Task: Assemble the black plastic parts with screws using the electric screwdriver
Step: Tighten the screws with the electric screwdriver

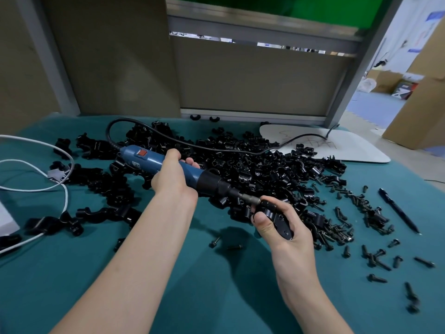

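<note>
My left hand (pixel 172 175) grips the blue body of the electric screwdriver (pixel 154 160), which lies almost level and points right. Its metal bit (pixel 250 198) meets a black plastic part (pixel 277 216) that my right hand (pixel 286 227) holds above the green cloth. My thumb lies along the part's near side. A big heap of loose black plastic parts (pixel 240 162) lies behind both hands. Several black screws (pixel 361 206) are scattered to the right of my right hand, and two lie in front of it (pixel 215 242).
Assembled black pieces (pixel 103 189) lie at the left beside white cables (pixel 60 186). The screwdriver's black cord (pixel 192 141) loops over the heap toward a white board (pixel 337 145). A black pen (pixel 397 209) lies at the right. Grey partition panels (pixel 252 75) close the back.
</note>
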The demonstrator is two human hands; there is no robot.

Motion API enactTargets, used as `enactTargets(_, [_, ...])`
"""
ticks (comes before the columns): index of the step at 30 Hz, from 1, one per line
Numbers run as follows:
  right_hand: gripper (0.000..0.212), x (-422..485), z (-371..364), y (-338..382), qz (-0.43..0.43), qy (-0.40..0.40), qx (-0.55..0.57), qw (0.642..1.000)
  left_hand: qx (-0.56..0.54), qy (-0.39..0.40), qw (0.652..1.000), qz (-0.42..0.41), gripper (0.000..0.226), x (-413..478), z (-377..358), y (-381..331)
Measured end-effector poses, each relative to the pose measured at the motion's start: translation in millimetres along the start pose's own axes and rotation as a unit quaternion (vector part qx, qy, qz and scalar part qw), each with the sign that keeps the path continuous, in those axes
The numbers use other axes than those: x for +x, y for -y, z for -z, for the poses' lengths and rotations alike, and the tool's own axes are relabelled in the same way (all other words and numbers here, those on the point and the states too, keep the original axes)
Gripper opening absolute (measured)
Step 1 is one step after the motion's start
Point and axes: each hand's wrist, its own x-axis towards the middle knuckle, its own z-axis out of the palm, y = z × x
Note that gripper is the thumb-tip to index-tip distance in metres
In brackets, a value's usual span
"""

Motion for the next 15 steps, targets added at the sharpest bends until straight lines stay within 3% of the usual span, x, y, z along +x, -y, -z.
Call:
enactTargets(7, [0.053,0,-1,0,-0.015,-0.001,0.022,1.000,-0.003,-0.001,1.000,-0.011,0.013,-2,-1,2])
enactTargets(11, [0.032,-1,0,4,-0.002,-0.006,-0.002,1.000,0.008,-0.016,1.000,-0.012,0.012,-3,-1,3])
enactTargets(15, [0.029,-6,-1,11,0.021,-0.010,-0.029,0.999,0.005,-0.023,1.000,0.018,0.017,2,3,4])
